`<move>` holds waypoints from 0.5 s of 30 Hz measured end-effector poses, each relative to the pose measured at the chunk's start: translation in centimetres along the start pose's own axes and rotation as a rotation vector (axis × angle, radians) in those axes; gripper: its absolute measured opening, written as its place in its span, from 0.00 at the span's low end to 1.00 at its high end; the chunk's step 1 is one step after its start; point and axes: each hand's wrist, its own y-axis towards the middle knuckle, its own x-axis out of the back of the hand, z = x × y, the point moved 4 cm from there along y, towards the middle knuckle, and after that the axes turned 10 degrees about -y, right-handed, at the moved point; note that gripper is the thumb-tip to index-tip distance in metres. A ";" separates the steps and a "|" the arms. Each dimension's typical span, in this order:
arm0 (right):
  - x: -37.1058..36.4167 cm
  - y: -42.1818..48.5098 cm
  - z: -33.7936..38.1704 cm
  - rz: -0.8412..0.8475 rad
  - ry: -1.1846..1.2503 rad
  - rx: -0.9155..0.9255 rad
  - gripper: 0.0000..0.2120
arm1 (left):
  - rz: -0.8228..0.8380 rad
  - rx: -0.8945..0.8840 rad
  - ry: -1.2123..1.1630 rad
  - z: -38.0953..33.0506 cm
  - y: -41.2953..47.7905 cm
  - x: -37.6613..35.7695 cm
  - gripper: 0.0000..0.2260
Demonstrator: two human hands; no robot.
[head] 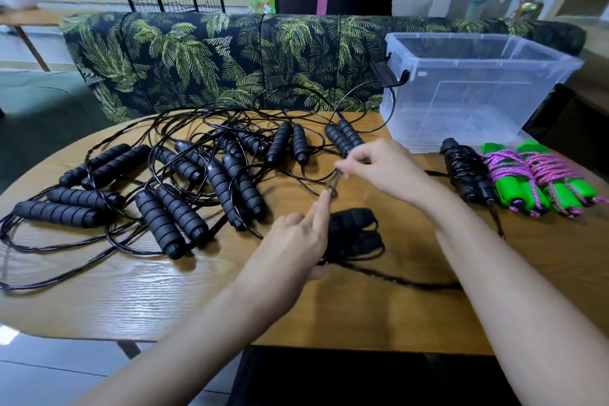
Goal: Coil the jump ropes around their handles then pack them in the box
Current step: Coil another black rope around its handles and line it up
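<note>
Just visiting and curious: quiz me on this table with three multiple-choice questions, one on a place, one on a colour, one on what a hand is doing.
1. Where does the clear box stand?
A) far right of the table
B) far left of the table
C) on the sofa

2. What colour are the handles wound with pink cord?
A) black
B) yellow
C) green

3. What is the right hand doing?
A) lying flat
B) pinching a loop of black rope
C) reaching into the box

1 A: it sits at the far right edge.
2 C: bright green shows under the cord.
3 B: thumb and fingers close on the loop.
</note>
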 end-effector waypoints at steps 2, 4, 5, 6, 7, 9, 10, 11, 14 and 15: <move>0.9 -1.4 2.8 -0.096 -0.034 0.042 0.16 | 0.034 0.176 0.017 1.5 0.5 -0.2 0.46; 0.2 -3.8 4.2 -0.134 -0.111 0.069 0.17 | -0.028 0.287 -0.017 2.9 0.8 0.3 0.43; -0.5 -5.1 4.4 -0.137 -0.127 0.073 0.17 | -0.058 0.332 -0.049 3.4 0.8 0.7 0.42; -1.0 -6.3 4.4 -0.143 -0.110 0.066 0.17 | -0.076 0.374 -0.093 3.7 0.9 0.9 0.41; -1.5 -7.2 4.1 -0.153 -0.063 0.052 0.16 | -0.073 0.401 -0.120 3.9 1.0 1.1 0.41; -2.1 -8.7 3.4 -0.199 0.047 0.022 0.17 | -0.075 0.419 -0.144 4.0 1.2 1.4 0.40; -2.4 -9.1 3.1 -0.219 0.095 0.001 0.17 | -0.124 0.409 -0.186 4.1 1.2 1.6 0.39; -2.7 -9.4 2.9 -0.228 0.157 -0.021 0.16 | -0.195 0.389 -0.239 4.2 1.3 2.0 0.38; -3.5 -9.5 2.8 -0.191 0.410 -0.087 0.09 | -0.368 0.348 -0.403 4.2 1.3 3.1 0.34; -3.6 -9.5 2.7 -0.169 0.499 -0.107 0.08 | -0.398 0.341 -0.460 4.1 1.2 3.4 0.33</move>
